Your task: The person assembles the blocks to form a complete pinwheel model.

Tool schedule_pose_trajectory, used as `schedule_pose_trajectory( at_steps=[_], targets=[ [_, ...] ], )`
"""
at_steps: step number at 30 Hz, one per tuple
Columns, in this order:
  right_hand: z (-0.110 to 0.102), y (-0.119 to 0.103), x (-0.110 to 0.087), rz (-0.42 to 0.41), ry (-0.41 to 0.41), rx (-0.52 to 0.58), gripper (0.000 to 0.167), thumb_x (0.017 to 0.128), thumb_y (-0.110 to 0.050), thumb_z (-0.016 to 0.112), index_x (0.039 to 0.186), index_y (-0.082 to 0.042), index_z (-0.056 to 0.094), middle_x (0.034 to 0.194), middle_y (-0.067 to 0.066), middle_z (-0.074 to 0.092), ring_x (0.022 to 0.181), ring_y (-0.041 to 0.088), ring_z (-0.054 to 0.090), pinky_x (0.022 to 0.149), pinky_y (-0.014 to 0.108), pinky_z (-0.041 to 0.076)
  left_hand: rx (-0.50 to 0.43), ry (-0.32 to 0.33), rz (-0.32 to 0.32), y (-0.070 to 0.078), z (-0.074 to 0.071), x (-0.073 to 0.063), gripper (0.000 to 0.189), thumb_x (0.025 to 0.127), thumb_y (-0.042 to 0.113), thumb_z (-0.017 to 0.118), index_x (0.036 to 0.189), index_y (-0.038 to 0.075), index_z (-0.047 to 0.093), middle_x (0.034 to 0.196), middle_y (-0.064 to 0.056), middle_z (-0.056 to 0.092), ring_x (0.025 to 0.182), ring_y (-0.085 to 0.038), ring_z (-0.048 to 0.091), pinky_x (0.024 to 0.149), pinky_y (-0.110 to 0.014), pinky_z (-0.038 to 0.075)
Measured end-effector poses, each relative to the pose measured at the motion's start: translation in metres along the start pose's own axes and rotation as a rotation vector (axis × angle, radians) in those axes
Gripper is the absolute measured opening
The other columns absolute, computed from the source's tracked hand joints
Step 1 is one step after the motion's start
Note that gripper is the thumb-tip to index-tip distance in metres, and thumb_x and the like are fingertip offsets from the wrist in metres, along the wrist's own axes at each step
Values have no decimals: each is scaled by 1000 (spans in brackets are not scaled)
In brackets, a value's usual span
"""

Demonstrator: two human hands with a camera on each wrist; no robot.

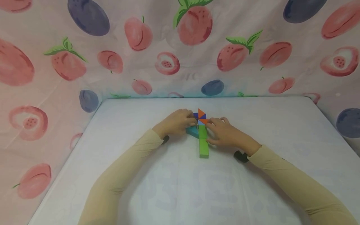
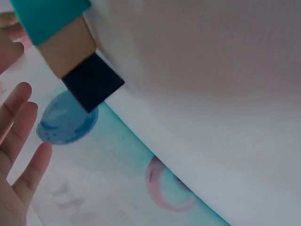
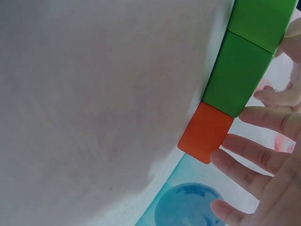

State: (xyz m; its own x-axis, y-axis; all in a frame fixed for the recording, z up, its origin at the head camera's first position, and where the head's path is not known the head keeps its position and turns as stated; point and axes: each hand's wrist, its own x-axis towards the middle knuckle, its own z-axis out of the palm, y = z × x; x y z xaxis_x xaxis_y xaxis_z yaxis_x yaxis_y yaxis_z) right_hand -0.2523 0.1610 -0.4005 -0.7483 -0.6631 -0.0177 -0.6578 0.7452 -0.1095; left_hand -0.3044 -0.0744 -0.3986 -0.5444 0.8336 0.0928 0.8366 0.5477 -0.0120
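Observation:
Wooden blocks lie together on the white table. Two green blocks [image 1: 203, 148] form a strip. At its far end, orange [image 1: 201, 113], dark blue [image 1: 203, 117] and light blue [image 1: 200, 122] triangles meet like a pinwheel. Left of the strip a teal block [image 1: 192, 131] slants outward. My left hand [image 1: 177, 122] is beside the pinwheel and teal block; its wrist view shows loosely extended fingers near a teal block [image 2: 51, 16], a tan face [image 2: 68, 47] and a dark block [image 2: 94, 82]. My right hand [image 1: 226, 132] has its fingertips against the orange block [image 3: 206, 133] and green block [image 3: 239, 75].
The white table [image 1: 180, 187] reaches back to a fruit-printed cloth [image 1: 194, 56], which hangs behind and on both sides. Dark wrist devices [image 1: 241, 156] sit under both wrists. Beige sleeves [image 1: 135, 156] cover the forearms.

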Motion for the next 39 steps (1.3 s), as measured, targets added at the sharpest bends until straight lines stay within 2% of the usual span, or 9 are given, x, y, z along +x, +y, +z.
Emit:
schedule_pose_trajectory(
  at_steps=[4,11,18,27,34,39],
  targets=[
    [1,0,0,-3,6,-2,57,87,-44,60,126,-5,48,130,18,49,123,34,46,103,59,30,20,-46,6,4,1,-2,33,82,26,69,115,23,65,115,-3,57,102,-18,53,96,-35,43],
    [3,1,0,0,6,6,57,87,-45,59,126,-6,49,130,17,49,123,33,46,104,57,30,20,-25,-27,4,-1,-3,32,82,21,72,113,24,67,116,-2,58,107,-18,53,100,-35,42],
    [1,1,0,-7,17,-17,53,87,-44,60,124,-7,51,132,17,48,125,32,44,102,57,32,29,-25,-69,1,-1,-4,32,83,23,72,114,23,66,114,-2,59,106,-18,54,99,-34,42],
    [2,2,1,-12,16,-17,54,87,-44,59,126,-7,49,132,16,48,126,32,44,102,57,33,38,-24,-97,4,4,-2,32,84,28,70,112,14,64,115,-4,58,106,-19,53,100,-35,41],
    [2,1,2,-6,7,-23,55,87,-44,60,126,-7,48,131,16,49,125,32,44,102,58,32,66,-108,-124,1,3,-8,44,85,12,62,126,26,58,119,-1,55,112,-19,49,106,-36,36],
    [3,1,2,4,-4,-17,55,87,-44,60,126,-7,48,131,16,49,126,32,44,103,58,32,74,-87,-97,-1,1,-12,41,84,15,67,124,25,61,119,-3,56,111,-20,50,104,-36,38]
  ],
)
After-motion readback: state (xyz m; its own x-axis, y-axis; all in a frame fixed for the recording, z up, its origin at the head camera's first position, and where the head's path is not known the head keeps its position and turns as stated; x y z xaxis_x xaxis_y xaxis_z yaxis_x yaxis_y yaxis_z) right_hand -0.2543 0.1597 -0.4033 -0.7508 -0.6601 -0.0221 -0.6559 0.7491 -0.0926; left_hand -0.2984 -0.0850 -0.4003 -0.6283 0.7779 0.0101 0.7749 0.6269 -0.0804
